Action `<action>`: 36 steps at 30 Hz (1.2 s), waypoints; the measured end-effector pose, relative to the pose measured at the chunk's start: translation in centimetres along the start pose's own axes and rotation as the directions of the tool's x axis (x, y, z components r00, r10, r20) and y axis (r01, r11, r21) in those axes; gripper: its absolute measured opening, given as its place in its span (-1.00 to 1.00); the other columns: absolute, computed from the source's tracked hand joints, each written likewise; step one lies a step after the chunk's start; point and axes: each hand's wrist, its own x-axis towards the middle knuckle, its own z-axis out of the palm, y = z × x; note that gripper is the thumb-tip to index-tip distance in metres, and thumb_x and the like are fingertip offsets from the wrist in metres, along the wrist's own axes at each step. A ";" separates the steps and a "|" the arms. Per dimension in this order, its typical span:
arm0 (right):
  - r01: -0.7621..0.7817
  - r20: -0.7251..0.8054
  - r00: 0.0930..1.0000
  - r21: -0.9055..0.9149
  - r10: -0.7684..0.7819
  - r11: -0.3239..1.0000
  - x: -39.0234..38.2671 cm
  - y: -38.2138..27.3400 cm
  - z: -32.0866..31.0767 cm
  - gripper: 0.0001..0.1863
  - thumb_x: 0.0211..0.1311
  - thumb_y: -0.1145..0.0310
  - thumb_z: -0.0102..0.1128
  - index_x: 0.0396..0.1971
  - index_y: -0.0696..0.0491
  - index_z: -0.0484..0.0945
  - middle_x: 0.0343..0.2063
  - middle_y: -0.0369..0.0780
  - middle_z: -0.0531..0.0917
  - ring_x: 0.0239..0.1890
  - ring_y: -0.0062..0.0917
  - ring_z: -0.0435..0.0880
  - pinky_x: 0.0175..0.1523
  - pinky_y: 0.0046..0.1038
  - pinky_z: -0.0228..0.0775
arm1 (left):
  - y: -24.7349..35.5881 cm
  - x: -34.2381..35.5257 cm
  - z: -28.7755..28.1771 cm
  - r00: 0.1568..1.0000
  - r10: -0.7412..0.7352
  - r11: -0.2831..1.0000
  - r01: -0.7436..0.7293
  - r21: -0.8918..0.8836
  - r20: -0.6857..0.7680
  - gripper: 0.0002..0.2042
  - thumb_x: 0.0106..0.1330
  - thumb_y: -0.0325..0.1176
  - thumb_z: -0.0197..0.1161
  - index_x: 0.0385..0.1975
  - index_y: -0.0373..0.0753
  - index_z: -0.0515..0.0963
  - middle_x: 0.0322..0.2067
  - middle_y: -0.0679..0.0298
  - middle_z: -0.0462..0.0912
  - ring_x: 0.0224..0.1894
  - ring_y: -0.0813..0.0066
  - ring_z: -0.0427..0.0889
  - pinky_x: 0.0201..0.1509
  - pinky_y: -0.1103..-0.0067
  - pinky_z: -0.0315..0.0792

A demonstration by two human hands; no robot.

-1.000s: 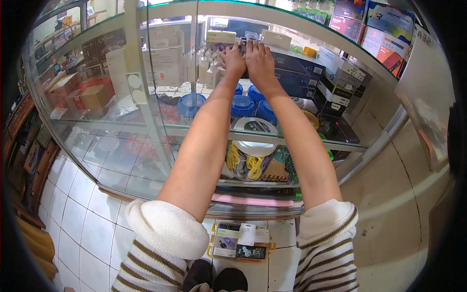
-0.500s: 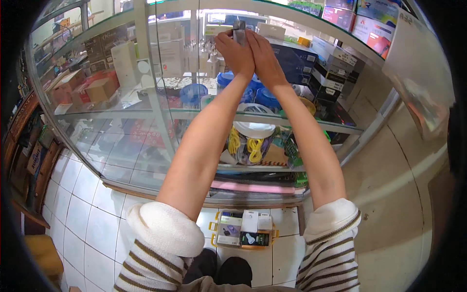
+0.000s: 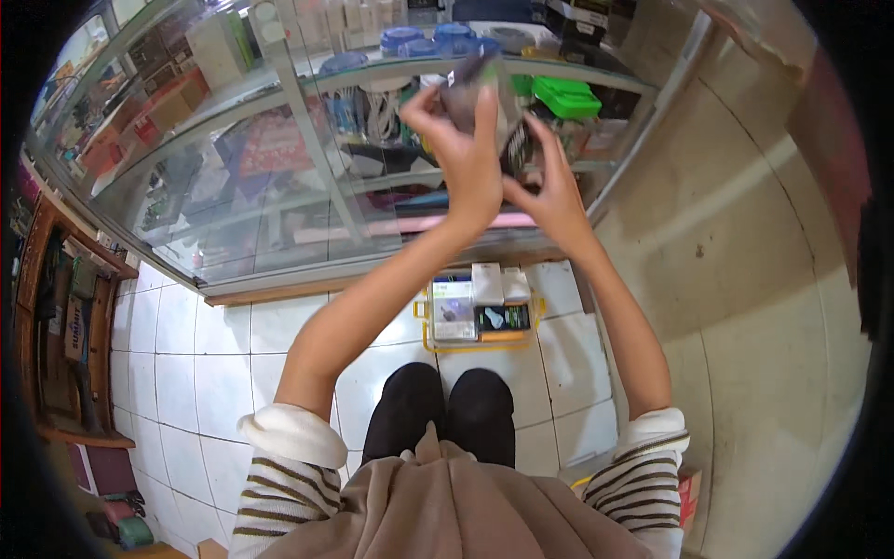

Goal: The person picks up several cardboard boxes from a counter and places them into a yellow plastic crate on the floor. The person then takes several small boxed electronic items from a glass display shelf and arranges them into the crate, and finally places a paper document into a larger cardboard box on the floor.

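In front of the glass display cabinet (image 3: 317, 177), my left hand (image 3: 466, 172) is raised with its fingers and thumb around a greyish, partly see-through package (image 3: 470, 98). Motion blurs the package, so its exact kind does not show. To its right is my right hand (image 3: 557, 191), thumb and fingers spread apart, with nothing visibly gripped. Between the hands shows a dark package with light print (image 3: 515, 149); it seems to be inside the cabinet, behind my right fingers.
On the tiled floor before the cabinet sits a clear bin with yellow latches (image 3: 424, 307), filled with several small boxes. Blue-lidded tubs (image 3: 402, 39) and a bright green case (image 3: 566, 97) are in the cabinet. A wooden shelf (image 3: 88, 373) stands left; a wall (image 3: 736, 307) bounds the right.
My view has tipped downward, so the bin and my knees show more fully. My hands, earlier together on the small grey item, have come nearer and drawn apart; my left keeps a package.
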 end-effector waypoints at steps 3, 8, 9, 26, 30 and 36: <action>-0.207 0.105 0.971 -0.084 0.215 0.975 -6.3 -0.3 -1.5 -0.22 -0.20 0.39 0.27 0.10 0.06 0.10 -0.07 -0.07 0.26 -0.01 -0.26 0.30 0.06 -0.40 0.15 | -1.8 -5.9 -4.2 0.976 -0.100 0.992 0.083 0.093 0.194 -0.46 0.05 -0.35 0.22 -0.07 -0.27 0.02 -0.12 0.15 0.14 -0.07 0.39 0.23 -0.01 0.48 0.17; -0.339 0.193 0.912 -0.144 0.362 0.930 -15.1 5.3 -1.3 -0.26 -0.27 0.48 0.28 0.04 0.08 0.17 -0.07 -0.11 0.27 -0.01 -0.31 0.31 0.03 -0.44 0.22 | -9.0 -13.5 -13.6 0.716 -0.576 0.796 0.381 0.471 0.394 -0.49 0.05 -0.39 0.24 -0.05 -0.26 0.13 -0.22 0.21 0.32 -0.19 0.47 0.39 -0.26 0.61 0.41; -0.347 0.238 0.893 -0.182 0.383 0.920 -16.3 6.6 -0.7 -0.28 -0.29 0.50 0.29 0.01 0.08 0.20 -0.06 -0.15 0.28 -0.03 -0.37 0.33 -0.02 -0.47 0.28 | -10.9 -15.4 -15.0 0.715 -0.600 0.779 0.423 0.462 0.358 -0.51 0.03 -0.33 0.26 -0.09 -0.28 0.18 -0.30 0.21 0.39 -0.28 0.48 0.42 -0.27 0.61 0.39; -0.602 0.286 0.726 -0.175 0.625 0.779 -27.7 18.2 4.1 -0.25 -0.18 0.47 0.22 0.11 0.10 0.09 0.02 -0.08 0.18 0.08 -0.27 0.21 0.18 -0.43 0.06 | -20.1 -27.5 -21.4 0.590 -0.763 0.538 0.354 0.764 0.264 -0.49 0.06 -0.34 0.22 -0.06 -0.38 0.14 -0.20 0.11 0.28 -0.18 0.37 0.35 -0.14 0.53 0.32; -0.801 0.081 0.592 0.163 0.802 0.576 -30.4 20.6 5.4 -0.33 0.09 0.29 0.05 0.16 0.18 -0.02 0.03 -0.09 0.25 0.02 -0.42 0.30 0.13 -0.52 0.11 | -20.2 -26.0 -18.8 0.695 -0.680 0.557 0.281 0.782 0.235 -0.36 0.18 -0.27 0.06 0.13 -0.44 -0.10 -0.02 -0.07 0.13 0.07 0.12 0.13 0.18 0.45 -0.01; -0.725 0.009 0.688 -0.029 0.726 0.688 -30.3 20.9 7.8 -0.38 0.14 0.29 -0.02 0.14 0.24 0.00 0.02 -0.04 0.30 0.04 -0.38 0.32 0.13 -0.44 0.09 | -23.0 -24.5 -16.1 0.689 -0.655 0.607 0.234 0.759 0.311 -0.50 0.27 -0.30 -0.17 0.15 -0.41 -0.03 0.17 -0.16 -0.11 0.22 -0.04 -0.10 0.26 0.40 -0.17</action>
